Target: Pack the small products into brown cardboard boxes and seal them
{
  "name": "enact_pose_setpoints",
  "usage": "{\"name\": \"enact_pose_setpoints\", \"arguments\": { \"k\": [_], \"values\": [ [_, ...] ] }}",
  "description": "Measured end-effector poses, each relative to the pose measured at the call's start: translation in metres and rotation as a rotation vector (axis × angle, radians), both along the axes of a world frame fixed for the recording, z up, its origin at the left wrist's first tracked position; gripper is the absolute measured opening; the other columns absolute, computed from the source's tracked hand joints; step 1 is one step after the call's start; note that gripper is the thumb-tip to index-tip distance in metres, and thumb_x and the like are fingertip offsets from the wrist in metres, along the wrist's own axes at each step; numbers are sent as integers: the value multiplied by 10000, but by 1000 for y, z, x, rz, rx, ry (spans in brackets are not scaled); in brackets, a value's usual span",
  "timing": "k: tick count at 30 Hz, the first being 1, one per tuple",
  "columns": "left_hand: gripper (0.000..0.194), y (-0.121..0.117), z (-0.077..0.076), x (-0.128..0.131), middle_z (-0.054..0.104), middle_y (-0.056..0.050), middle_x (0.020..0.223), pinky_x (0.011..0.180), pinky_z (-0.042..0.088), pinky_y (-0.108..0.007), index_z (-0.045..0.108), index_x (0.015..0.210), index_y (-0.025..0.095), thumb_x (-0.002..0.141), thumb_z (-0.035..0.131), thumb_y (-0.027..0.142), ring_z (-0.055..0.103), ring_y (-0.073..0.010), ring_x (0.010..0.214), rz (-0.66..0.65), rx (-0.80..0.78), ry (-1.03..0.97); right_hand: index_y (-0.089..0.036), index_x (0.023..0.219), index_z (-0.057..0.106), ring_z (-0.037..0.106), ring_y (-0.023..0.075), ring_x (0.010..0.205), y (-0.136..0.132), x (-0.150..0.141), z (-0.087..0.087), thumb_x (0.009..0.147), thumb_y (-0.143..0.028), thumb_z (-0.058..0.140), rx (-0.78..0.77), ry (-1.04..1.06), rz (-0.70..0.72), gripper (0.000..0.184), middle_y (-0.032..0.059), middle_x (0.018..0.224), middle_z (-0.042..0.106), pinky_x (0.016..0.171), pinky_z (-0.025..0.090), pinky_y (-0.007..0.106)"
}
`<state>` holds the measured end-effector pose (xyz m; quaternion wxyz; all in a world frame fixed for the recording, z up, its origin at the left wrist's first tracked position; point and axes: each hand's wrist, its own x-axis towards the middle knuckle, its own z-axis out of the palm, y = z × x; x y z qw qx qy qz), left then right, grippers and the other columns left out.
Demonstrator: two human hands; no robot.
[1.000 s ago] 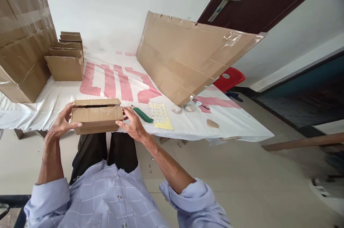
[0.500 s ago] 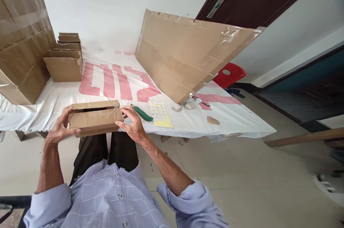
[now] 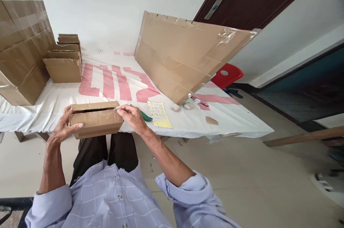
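Note:
A small brown cardboard box point(image 3: 94, 121) is held over my lap at the table's near edge, its top flaps nearly closed. My left hand point(image 3: 63, 128) grips the box's left end, thumb across the front. My right hand point(image 3: 132, 116) is at the box's top right corner, fingertips pinched together on something small that I cannot make out. Just past that hand lie a green-handled tool point(image 3: 145, 115) and a yellow sheet point(image 3: 159, 114) with rows of small pale pieces.
The table point(image 3: 113, 84) carries a white cloth with red letters. A big taped carton point(image 3: 21, 47) and several small boxes point(image 3: 63, 63) stand at the left. A large flat cardboard sheet point(image 3: 185, 57) leans at the right, with small pale lumps point(image 3: 176, 107) below. Red stool point(image 3: 227, 75) and door behind.
My right hand has left the box's right end and risen to its top right corner, fingers now pinched. The box has shifted slightly.

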<state>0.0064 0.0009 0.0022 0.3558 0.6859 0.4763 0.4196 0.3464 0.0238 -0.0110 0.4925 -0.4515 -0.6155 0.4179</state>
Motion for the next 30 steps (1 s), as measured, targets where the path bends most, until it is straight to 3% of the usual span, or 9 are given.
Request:
{"name": "enact_pose_setpoints", "arguments": {
  "k": [4,8,12,14,16,21,24,26,30],
  "values": [
    [531,-3,5,9,552,-66,1520,1331,477,-552,789,1241,333,839,913,657,528,-383,1517,14,-25,-3,-233,990,859,666,202,858,4,-5,-5,834,-657,841,-76,136,1,452,23,905,774,812,562,331],
    [493,-2,3,8,563,-62,1445,1319,488,-570,783,1220,339,836,923,615,552,-378,1475,30,-6,8,-233,1043,851,718,241,952,15,8,-14,953,-678,716,-17,75,1,474,58,1025,809,876,598,377],
    [510,0,-1,7,566,-67,1414,1300,505,-586,784,1176,328,802,932,642,591,-384,1422,41,8,34,-193,1081,816,702,299,1093,37,46,-29,1054,-433,613,109,-490,-285,315,143,1176,785,952,574,431],
    [535,0,-2,7,561,-71,1410,1318,484,-589,776,1190,320,805,926,661,585,-383,1426,41,18,37,-157,1108,804,670,352,1203,45,63,-40,1029,-308,650,5,-866,-383,230,215,1277,758,997,553,464],
    [574,-1,-3,7,555,-80,1422,1326,474,-591,768,1219,306,809,919,679,571,-387,1444,40,18,37,-133,1115,803,644,389,1255,49,74,-51,1006,-241,690,-120,-1112,-398,191,267,1318,741,1007,539,480],
    [635,0,-7,6,554,-100,1433,1321,475,-593,767,1252,277,803,917,701,566,-397,1457,43,29,35,-146,1124,807,656,361,1226,54,76,-64,1013,-162,648,-153,-1183,-380,193,243,1224,770,1003,522,446],
    [630,0,-9,6,543,-97,1448,1342,451,-582,767,1267,281,806,915,685,562,-383,1468,48,13,32,-153,1235,783,676,333,1202,54,77,-50,1070,-184,530,-93,-1143,-393,304,217,1265,764,985,527,425],
    [633,1,-10,6,538,-89,1454,1337,461,-582,768,1269,303,788,924,683,560,-382,1468,55,0,32,-164,1286,763,699,303,1121,49,81,-29,1110,-243,458,44,-978,-340,360,177,1237,772,939,540,399],
    [587,0,-8,8,551,-77,1414,1345,459,-581,784,1240,336,790,930,683,570,-387,1432,44,24,29,-220,1172,813,692,250,890,30,83,30,1128,-503,524,345,-658,20,407,70,1002,785,834,539,371]
  ]
}}
